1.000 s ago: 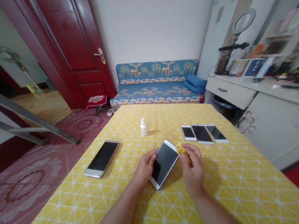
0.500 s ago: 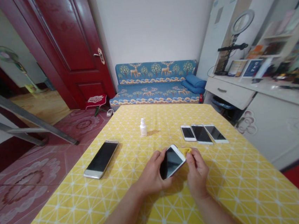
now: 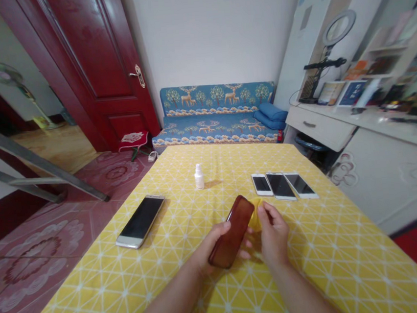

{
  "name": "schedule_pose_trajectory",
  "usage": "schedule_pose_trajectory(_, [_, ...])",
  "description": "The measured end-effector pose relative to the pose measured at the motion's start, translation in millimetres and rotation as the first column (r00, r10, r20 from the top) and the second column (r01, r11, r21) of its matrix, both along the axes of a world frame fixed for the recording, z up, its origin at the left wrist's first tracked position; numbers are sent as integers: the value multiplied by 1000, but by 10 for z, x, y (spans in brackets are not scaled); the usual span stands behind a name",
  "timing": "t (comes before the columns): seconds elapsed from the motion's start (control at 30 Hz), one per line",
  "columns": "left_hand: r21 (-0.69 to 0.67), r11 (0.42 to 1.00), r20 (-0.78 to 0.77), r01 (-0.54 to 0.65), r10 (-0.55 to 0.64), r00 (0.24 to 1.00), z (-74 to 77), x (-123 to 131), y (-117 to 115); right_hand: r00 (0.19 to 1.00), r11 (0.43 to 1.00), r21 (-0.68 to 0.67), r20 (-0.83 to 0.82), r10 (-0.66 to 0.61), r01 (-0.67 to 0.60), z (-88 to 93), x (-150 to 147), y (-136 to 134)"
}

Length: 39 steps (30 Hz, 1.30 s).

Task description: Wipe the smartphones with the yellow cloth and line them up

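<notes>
My left hand (image 3: 217,244) grips a smartphone (image 3: 231,232) by its long side, with the phone's glossy reddish-brown back facing up and its screen hidden. My right hand (image 3: 272,229) sits just right of the phone, pinching a crumpled yellow cloth (image 3: 257,214) between fingers and thumb. The cloth touches the phone's upper edge. Farther left on the yellow patterned tablecloth (image 3: 313,249), a large phone (image 3: 140,222) lies screen up. A small white dropper bottle (image 3: 199,177) stands upright beyond my hands. Three phones (image 3: 280,186) lie side by side, screens up, at the far right.
A blue deer-patterned sofa (image 3: 214,116) stands beyond the table's far edge. A white desk (image 3: 320,127) with a ring light (image 3: 336,28) is to the right. On the left are a dark red door (image 3: 93,69) and a metal ladder (image 3: 36,165).
The phone in my left hand has flipped over, its dark screen replaced by the reddish-brown back. It now stands more upright in the view. My right hand still pinches the cloth.
</notes>
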<state>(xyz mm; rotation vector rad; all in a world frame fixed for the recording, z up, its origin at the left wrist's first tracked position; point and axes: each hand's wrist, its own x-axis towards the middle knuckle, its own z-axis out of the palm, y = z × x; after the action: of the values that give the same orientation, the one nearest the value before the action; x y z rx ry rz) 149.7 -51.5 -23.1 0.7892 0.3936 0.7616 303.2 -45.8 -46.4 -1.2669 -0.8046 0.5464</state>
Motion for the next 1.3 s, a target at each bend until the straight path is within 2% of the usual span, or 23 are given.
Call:
schedule_pose_trajectory(0.07, [-70,998,3,3,-3,1000,-18,27,-6,999,999,-5,33,-34,34,-10,-11,0])
schedule_pose_trajectory(0.17, [-78,997,-42,-5,1,999,2,36,-16,986,999,37,164,-26,21,-10,-30,-6])
schedule_pose_trajectory(0.3, [-34,998,-123,-45,41,992,36,37,-19,922,986,142,385,26,-87,45,-64,-39])
schedule_pose_trajectory(0.4, [-6,996,-189,-88,85,978,23,46,-15,884,970,179,463,66,-166,88,-93,-68])
schedule_pose_trajectory(0.5, [-6,991,-215,-132,128,968,-7,54,-12,867,959,198,492,79,-200,102,-115,-86])
schedule_pose_trajectory(0.67, [-81,990,-123,-112,102,987,-46,64,-15,833,946,226,549,74,-233,94,-143,-97])
schedule_pose_trajectory(0.8, [-153,983,-113,-101,84,990,-44,70,-14,804,926,243,588,96,-288,113,-172,-123])
schedule_pose_trajectory(0.93, [-211,964,-103,-163,144,984,8,84,-21,749,876,237,636,187,-420,158,-217,-192])
schedule_pose_trajectory(1.1, [-241,914,-58,-326,322,945,56,83,-15,726,833,226,633,269,-505,201,-285,-267])
schedule_pose_trajectory(1.2, [-276,912,-23,-305,311,950,17,56,12,716,809,223,625,310,-544,219,-331,-298])
schedule_pose_trajectory(1.3, [-278,921,3,-273,285,959,-59,28,61,665,759,217,661,348,-613,227,-390,-333])
